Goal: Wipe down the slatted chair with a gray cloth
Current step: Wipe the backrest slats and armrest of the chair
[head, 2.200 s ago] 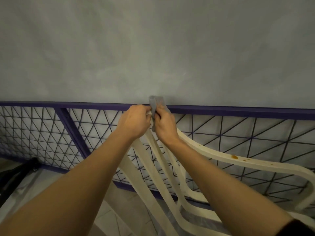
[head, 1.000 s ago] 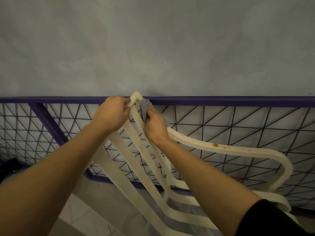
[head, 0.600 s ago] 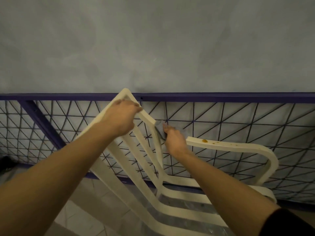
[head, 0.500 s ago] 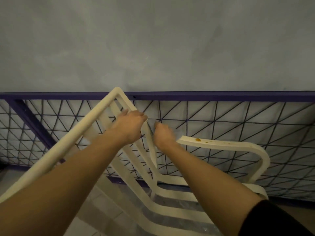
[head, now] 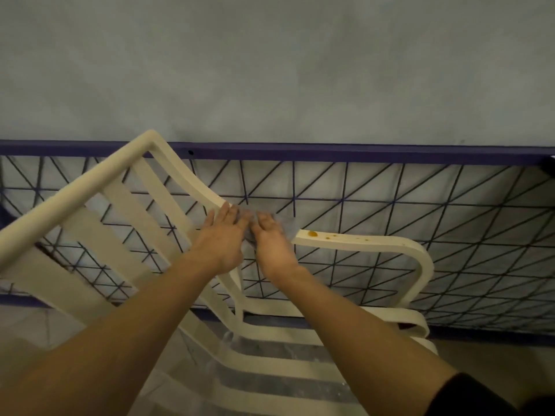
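As the right hand [head: 274,244] grips cloth [head: 250,220], railing [head: 360,153] backs the chair [head: 375,244].

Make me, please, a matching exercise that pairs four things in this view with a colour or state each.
Things:
1. armrest
2. railing top bar
3. left hand
4. sleeve

Colour or state:
A. purple
B. fingers straight
C. black
D. cream with orange spots

Pairs: 1-D, 2-A, 3-B, 4-C.
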Demonstrator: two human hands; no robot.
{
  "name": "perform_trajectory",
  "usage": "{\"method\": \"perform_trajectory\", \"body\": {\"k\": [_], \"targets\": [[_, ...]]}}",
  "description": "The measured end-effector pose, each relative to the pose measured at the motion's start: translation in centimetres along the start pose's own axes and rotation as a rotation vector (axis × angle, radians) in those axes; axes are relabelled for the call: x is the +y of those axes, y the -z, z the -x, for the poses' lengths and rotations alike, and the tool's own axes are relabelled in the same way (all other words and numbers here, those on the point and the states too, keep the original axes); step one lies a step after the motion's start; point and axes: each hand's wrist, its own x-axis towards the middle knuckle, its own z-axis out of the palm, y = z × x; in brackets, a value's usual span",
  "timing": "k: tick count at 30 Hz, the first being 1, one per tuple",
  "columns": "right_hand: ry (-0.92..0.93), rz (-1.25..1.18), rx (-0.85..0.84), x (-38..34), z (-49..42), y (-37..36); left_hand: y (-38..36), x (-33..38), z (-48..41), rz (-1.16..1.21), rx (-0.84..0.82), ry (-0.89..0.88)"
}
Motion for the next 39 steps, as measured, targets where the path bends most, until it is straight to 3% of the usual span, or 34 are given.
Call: {"method": "perform_trajectory", "body": {"k": [8, 16, 20, 33, 39], "targets": [[-0.011, 0.09, -0.079, 3.4, 2.5, 2.2, -1.1, 3.6, -1.0, 0.151, -0.008, 0.0], [0.001, 0.176, -0.087, 8.4, 4.9, 3.5, -2.2, 7.3, -0.5, -0.035, 0.055, -0.09], [0.012, 0.213, -0.052, 10.0, 6.2, 4.9, -3.0, 8.7, -0.6, 0.013, 0.031, -0.051], [-0.126, 0.338, -0.057, 15.4, 11.5, 9.7, -3.4, 8.7, -1.0, -0.004, 0.028, -0.01], [-0.214, 0.448, -0.029, 13.2, 11.3, 7.7, -3.8, 8.8, -0.7, 0.015, 0.019, -0.014]]}}
